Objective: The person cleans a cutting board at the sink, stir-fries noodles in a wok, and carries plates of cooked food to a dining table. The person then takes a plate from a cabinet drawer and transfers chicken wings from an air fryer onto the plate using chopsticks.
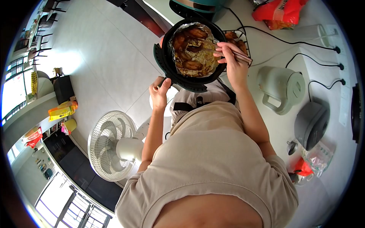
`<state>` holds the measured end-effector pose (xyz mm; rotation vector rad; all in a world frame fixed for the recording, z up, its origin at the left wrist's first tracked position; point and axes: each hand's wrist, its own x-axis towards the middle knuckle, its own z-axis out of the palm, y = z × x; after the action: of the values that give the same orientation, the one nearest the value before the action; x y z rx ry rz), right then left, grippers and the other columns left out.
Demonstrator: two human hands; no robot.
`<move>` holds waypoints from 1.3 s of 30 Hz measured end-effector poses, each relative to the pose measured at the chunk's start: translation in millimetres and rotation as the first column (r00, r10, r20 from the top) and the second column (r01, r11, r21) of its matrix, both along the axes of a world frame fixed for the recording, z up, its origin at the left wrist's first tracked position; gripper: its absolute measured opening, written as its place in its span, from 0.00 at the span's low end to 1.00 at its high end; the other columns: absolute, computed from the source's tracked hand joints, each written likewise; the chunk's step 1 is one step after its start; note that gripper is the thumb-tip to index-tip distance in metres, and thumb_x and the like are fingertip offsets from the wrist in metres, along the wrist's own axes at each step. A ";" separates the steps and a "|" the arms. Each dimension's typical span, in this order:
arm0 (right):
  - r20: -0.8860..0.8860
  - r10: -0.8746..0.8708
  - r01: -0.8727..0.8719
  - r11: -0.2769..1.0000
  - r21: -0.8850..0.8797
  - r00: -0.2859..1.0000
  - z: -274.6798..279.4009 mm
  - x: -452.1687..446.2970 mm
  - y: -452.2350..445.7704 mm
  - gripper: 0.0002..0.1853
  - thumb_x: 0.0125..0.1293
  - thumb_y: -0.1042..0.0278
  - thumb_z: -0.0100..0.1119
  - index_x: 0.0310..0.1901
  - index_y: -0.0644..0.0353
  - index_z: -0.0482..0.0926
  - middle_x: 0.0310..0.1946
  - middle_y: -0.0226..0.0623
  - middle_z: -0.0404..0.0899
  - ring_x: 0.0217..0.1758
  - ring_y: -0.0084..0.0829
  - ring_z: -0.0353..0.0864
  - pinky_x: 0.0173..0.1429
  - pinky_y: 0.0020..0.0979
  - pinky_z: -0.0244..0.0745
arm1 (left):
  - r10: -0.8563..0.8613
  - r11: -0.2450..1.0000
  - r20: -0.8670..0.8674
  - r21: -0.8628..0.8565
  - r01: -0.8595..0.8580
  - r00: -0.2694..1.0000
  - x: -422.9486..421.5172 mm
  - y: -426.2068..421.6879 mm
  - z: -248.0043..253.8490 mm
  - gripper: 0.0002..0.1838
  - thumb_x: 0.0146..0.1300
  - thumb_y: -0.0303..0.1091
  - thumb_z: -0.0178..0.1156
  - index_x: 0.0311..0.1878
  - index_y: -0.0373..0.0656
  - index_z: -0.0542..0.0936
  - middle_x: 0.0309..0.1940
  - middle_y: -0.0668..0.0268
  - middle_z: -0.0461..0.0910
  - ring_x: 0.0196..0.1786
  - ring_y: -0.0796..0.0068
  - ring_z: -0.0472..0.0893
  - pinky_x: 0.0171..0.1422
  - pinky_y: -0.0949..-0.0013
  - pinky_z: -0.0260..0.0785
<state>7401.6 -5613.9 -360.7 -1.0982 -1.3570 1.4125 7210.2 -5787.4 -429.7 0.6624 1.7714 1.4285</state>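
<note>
My left hand (160, 94) is closed around the handle of a black air fryer basket (164, 62), held tilted before me. Crumpled foil (208, 59) with brown, greasy stains lines the basket. On the foil lie several browned pieces that look like chicken wings (193, 65). My right hand (232, 62) grips a pair of wooden chopsticks (243, 57), whose tips reach into the basket among the pieces. More browned wings (231, 36) rest on a wire rack just right of the basket, partly hidden by my right hand and the basket.
A teal and black appliance (197, 7) stands at the counter's far end. Along the counter are a red food bag (281, 13), a pale green kettle (281, 87), a grey appliance (311, 123) and plugged-in black cables (279, 35). A white fan (114, 146) stands at my left.
</note>
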 end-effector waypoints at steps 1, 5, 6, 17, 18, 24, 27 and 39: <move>0.000 0.031 -0.031 0.999 -0.020 1.000 -1.0 -0.2 5.5 0.13 0.70 0.66 0.52 0.42 0.69 0.80 0.34 0.39 0.83 0.35 0.29 0.86 0.33 0.21 0.78 | -0.006 1.000 0.025 0.009 0.005 1.000 -1.2 0.0 0.7 0.25 0.57 0.50 0.65 0.21 0.38 0.69 0.20 0.73 0.64 0.29 0.82 0.62 0.34 0.73 0.54; -0.022 0.113 -0.115 0.985 -0.127 0.993 4.3 -1.1 32.0 0.15 0.71 0.64 0.51 0.43 0.71 0.79 0.33 0.43 0.83 0.35 0.30 0.86 0.37 0.23 0.81 | -0.015 1.000 0.026 0.008 0.015 1.000 -3.0 2.0 5.3 0.25 0.56 0.50 0.66 0.22 0.37 0.70 0.19 0.73 0.65 0.29 0.81 0.63 0.34 0.73 0.55; 0.005 0.124 -0.123 0.986 -0.115 0.992 1.7 1.7 37.2 0.15 0.71 0.65 0.51 0.42 0.72 0.78 0.32 0.44 0.83 0.34 0.31 0.86 0.37 0.24 0.81 | -0.017 1.000 0.018 0.003 0.017 1.000 -3.7 1.1 4.3 0.25 0.56 0.50 0.66 0.22 0.37 0.70 0.19 0.73 0.65 0.29 0.81 0.63 0.34 0.73 0.55; 0.033 0.126 -0.122 0.986 -0.111 0.991 2.0 17.8 31.2 0.15 0.71 0.67 0.49 0.39 0.73 0.78 0.32 0.45 0.83 0.34 0.33 0.87 0.36 0.24 0.83 | 0.016 1.000 0.075 0.013 -0.017 0.997 -1.2 3.0 3.1 0.24 0.58 0.49 0.63 0.22 0.38 0.69 0.20 0.73 0.65 0.29 0.81 0.62 0.34 0.73 0.54; 0.015 0.100 -0.097 0.986 -0.133 0.995 5.1 19.9 28.9 0.15 0.71 0.66 0.49 0.39 0.74 0.78 0.32 0.46 0.83 0.34 0.33 0.87 0.36 0.24 0.83 | 0.014 1.000 0.066 0.012 -0.015 0.998 -1.3 3.5 2.7 0.24 0.58 0.49 0.63 0.22 0.38 0.69 0.20 0.73 0.65 0.29 0.81 0.62 0.34 0.73 0.54; -0.050 0.001 -0.007 0.992 -0.127 0.999 24.0 27.6 4.3 0.15 0.71 0.65 0.50 0.40 0.73 0.76 0.34 0.47 0.82 0.36 0.35 0.86 0.38 0.27 0.83 | 0.019 1.000 0.042 -0.012 -0.018 0.999 -1.3 5.0 -0.2 0.25 0.57 0.50 0.64 0.21 0.38 0.68 0.19 0.74 0.64 0.28 0.82 0.61 0.34 0.73 0.53; 0.000 0.059 -0.058 0.990 -0.129 0.998 18.8 16.8 -3.7 0.15 0.72 0.65 0.48 0.41 0.73 0.76 0.34 0.45 0.82 0.34 0.34 0.86 0.39 0.26 0.83 | 0.026 1.000 0.062 -0.008 -0.026 0.998 -0.7 6.1 -1.7 0.25 0.57 0.50 0.65 0.21 0.38 0.68 0.19 0.74 0.63 0.28 0.82 0.60 0.33 0.73 0.53; 0.017 0.131 -0.130 0.990 -0.049 0.991 2.8 -1.4 -19.8 0.13 0.71 0.67 0.52 0.39 0.72 0.79 0.33 0.41 0.83 0.33 0.30 0.86 0.36 0.23 0.82 | 0.008 1.000 0.016 -0.018 -0.008 1.000 -0.8 11.7 1.8 0.23 0.57 0.47 0.64 0.22 0.37 0.71 0.20 0.73 0.66 0.29 0.82 0.63 0.34 0.73 0.54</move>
<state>7400.1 -5633.7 -357.9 -1.0736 -1.4386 1.5395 7209.4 -5775.7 -427.9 0.6335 1.7744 1.4182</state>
